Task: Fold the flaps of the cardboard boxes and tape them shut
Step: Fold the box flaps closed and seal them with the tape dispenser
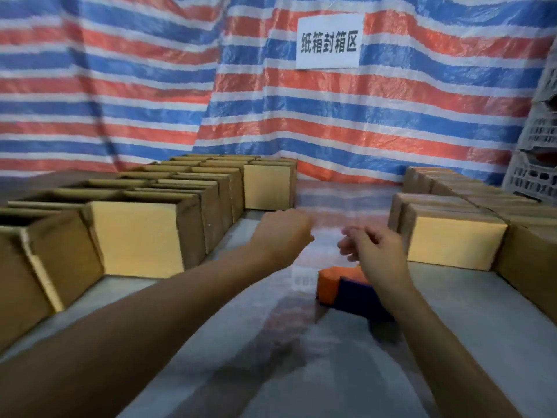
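Note:
Two rows of brown cardboard boxes with open tops (135,236) stand along the left side of the grey table (241,372). On the right sit closed boxes (455,245). An orange and blue tape dispenser (346,292) lies on the table between the rows. My left hand (280,236) hovers over the middle of the table with its fingers curled into a fist, and I see nothing in it. Just above the dispenser and apart from it, my right hand (373,251) hangs with loosely bent fingers, holding nothing that I can see.
A red, white and blue striped tarp (150,101) hangs behind the table, with a white paper sign (328,40) pinned to it. White plastic crates (536,176) are stacked at the far right. A bare lane of table runs between the box rows.

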